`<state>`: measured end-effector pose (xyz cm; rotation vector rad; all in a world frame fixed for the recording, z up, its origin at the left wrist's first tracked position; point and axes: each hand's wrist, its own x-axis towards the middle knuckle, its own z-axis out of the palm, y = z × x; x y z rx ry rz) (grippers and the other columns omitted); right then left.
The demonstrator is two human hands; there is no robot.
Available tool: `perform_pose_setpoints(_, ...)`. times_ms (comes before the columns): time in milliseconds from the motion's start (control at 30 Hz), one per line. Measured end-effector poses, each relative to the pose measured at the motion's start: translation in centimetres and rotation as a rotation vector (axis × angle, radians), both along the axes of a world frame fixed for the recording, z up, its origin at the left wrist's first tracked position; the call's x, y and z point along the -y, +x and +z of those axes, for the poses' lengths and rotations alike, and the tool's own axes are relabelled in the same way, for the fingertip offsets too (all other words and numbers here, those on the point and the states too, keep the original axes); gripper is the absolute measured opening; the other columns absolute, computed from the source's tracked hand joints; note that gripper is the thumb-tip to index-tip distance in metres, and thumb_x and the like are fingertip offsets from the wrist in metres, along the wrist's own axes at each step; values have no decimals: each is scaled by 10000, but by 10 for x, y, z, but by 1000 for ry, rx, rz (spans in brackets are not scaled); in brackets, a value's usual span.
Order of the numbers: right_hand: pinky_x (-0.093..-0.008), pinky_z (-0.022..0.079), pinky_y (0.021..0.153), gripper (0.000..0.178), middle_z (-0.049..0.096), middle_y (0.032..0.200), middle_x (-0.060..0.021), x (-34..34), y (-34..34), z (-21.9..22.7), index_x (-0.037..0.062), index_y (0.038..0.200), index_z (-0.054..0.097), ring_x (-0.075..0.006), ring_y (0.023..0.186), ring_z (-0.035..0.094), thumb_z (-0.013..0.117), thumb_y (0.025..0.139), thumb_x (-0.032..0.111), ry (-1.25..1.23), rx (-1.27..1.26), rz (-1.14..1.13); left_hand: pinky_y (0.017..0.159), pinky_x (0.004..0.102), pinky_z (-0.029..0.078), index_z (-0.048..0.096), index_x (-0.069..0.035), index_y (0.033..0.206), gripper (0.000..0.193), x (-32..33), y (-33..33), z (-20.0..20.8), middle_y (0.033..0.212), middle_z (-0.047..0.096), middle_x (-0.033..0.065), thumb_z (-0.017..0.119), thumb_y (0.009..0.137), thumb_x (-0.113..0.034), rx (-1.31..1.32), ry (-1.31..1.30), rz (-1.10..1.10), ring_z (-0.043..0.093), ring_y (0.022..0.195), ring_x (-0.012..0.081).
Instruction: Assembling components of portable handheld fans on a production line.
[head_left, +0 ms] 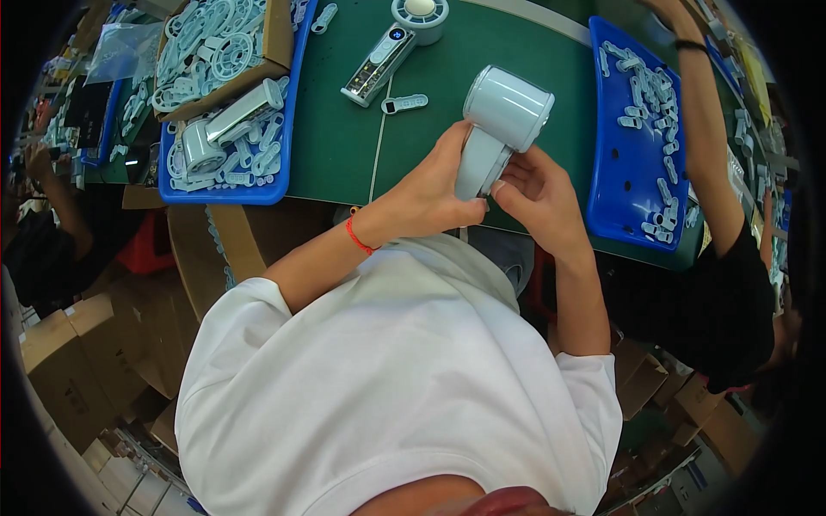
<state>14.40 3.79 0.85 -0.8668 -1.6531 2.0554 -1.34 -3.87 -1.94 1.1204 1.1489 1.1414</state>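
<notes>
A pale blue handheld fan (509, 105) is held tilted above the near edge of the green table, its drum-shaped head pointing up and away from me. My left hand (437, 185) is closed round the left side of its handle. My right hand (544, 196) has its fingers curled at the handle's right side, with the thumb against the lower part. Farther off lies another handheld fan (379, 64), its handle uncovered so the inner parts and a small round display show. Near it rests a small pale handle panel (404, 104) with a dark window.
At the left, a blue tray (228, 198) holds pale plastic parts, and a cardboard box (277, 43) full of ring-shaped parts sits over it. On the right stands a blue tray (613, 202) with several small panels. A co-worker's arm (707, 138) reaches past it.
</notes>
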Motion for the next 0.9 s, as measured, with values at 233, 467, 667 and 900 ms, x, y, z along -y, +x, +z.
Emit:
perform_pose_setpoints(233,-284,515,716,395,578,990,-138,6,-9,1,-90,1139,455,-164,852,591,520,755,-21,28,-33,-122,807,311,449,194,13,1332,809,-2,-3,4,1124,432,126,588,629,-50,-285,144,9,478,1010,191)
perform_pose_setpoints(467,-313,463,836,429,544,1110,-150,6,1,-2,-71,1200,434,-192,973,552,505,781,-8,-34,7,-122,822,324,444,198,15,1333,803,-2,-2,9,1156,398,137,580,631,-59,-138,1,-1,480,995,203)
perform_pose_setpoints(667,-313,437,886,501,519,1147,-159,7,-5,1,-74,1213,418,-208,1028,539,576,750,33,-110,-62,-126,937,400,376,238,56,1289,760,-6,-3,10,1208,316,215,602,656,-154,-169,14,30,384,1123,335)
perform_pose_setpoints(900,-299,435,876,435,551,1079,-132,13,-16,-5,-67,1158,463,-190,1005,548,558,740,8,-120,-58,-217,929,383,386,262,57,1267,754,-4,0,8,1189,332,216,640,644,-139,-352,85,79,404,1097,333)
